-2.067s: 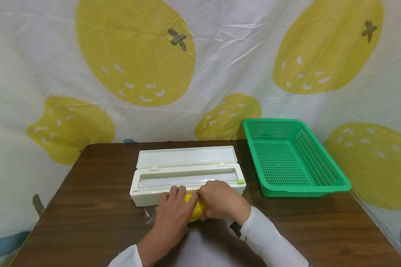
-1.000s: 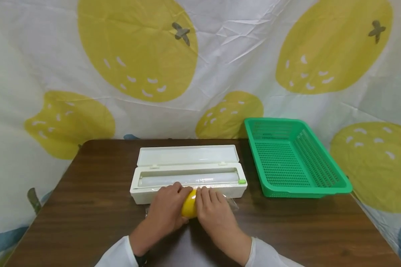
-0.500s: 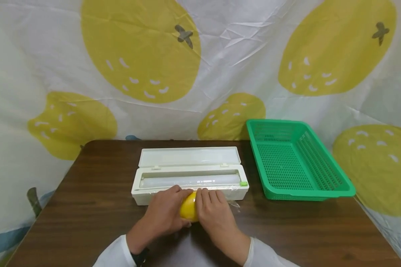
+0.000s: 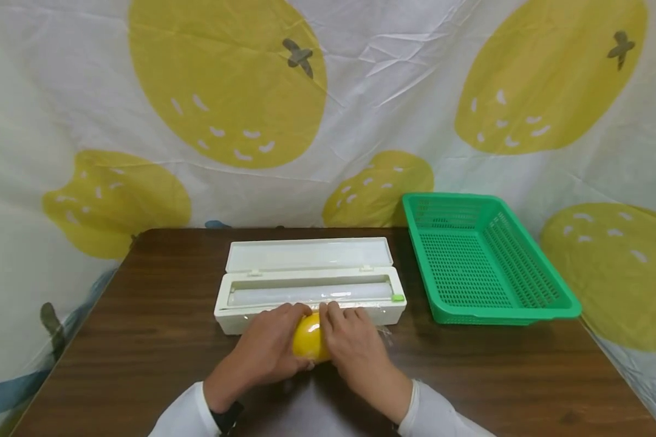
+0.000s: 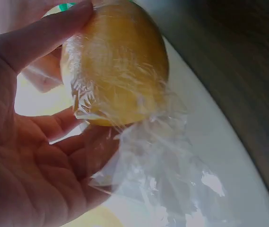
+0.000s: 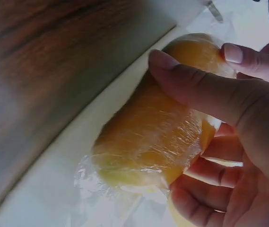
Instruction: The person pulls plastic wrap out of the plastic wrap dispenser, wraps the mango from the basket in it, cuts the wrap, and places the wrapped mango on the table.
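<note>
A smooth yellow fruit, wrapped in clear cling film, is held between both hands just in front of a white cling film dispenser. My left hand grips its left end, with the thumb across the film. My right hand grips the other end; in the right wrist view its thumb lies along the fruit and the fingers curl beneath. Loose film hangs past both ends of the fruit. The dispenser's lid stands open, showing the film roll inside.
A green plastic basket stands on the right of the brown wooden table. A small green slider sits at the dispenser's right end. Behind hangs a white cloth printed with lemons.
The right hand has turned from a fist at the dispenser's front edge to lie over the fruit's right end. The left hand has shifted slightly left and turned, still gripping the fruit.
</note>
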Tool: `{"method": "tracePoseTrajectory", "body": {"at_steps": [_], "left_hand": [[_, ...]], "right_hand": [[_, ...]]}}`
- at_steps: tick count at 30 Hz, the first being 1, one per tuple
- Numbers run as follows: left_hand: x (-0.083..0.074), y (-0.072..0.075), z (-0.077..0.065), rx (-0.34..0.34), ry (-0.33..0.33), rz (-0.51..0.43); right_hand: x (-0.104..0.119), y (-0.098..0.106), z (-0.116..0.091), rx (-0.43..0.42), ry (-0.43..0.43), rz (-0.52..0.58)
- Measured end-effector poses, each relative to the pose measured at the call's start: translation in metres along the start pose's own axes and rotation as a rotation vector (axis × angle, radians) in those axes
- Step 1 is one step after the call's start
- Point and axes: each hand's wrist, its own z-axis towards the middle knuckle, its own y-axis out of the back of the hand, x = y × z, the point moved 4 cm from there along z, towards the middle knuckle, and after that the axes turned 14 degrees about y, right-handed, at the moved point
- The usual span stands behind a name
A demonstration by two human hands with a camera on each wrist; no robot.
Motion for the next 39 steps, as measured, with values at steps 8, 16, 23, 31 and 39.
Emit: {"method": "tracePoseTrajectory", "body": {"at_steps": [8,16,23,31,39], "left_hand": [[-0.015,-0.008,-0.014,0.012,0.096,0.254],[-0.023,-0.017,-0.019,-0.084,0.113,0.401],[-0.025,-0.022,-0.016,-0.154,0.079,0.521],[-0.028,-0.02,-0.016,-0.247,0.017,0.538],[-0.028,-0.022,-0.016,-0.2,0.02,0.528]], "right_hand": [[-0.006,-0.002,-0.003,0.057,0.013,0.123],[-0.011,-0.003,0.0,0.102,0.053,0.185],[-0.014,-0.001,0.0,0.115,0.069,0.218],[-0.015,-0.002,0.0,0.165,0.074,0.288],[-0.016,-0.006,0.001,0.216,0.077,0.329]]}}
